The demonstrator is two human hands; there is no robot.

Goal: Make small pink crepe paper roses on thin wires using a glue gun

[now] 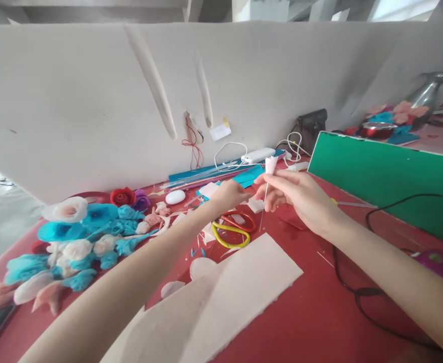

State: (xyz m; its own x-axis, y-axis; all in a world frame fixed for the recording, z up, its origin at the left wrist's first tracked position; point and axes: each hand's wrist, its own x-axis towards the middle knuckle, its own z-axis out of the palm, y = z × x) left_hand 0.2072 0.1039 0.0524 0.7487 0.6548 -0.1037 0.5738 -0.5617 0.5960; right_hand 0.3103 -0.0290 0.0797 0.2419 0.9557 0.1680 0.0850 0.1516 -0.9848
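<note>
Between the thumb and fingers of my right hand (297,194) is a pale pink paper flower bud (270,165) on a thin wire stem. The bud points up and the stem slants down toward the red table. My left hand (232,193) is just left of the stem, its fingers curled together; whatever they may hold is hidden. Below the hands lie a yellow loop (231,236) and an orange-red loop (246,221), which look like scissors handles. A large pale sheet (251,272) lies on the table nearer to me, with cut rounded petals (201,268) beside it.
Blue, white and pink paper flowers (77,249) are heaped at the left, with a red rose (123,195) behind. A white oval object (175,197) lies near the wall. On the right stand a green board (387,181) and a black cable (342,277).
</note>
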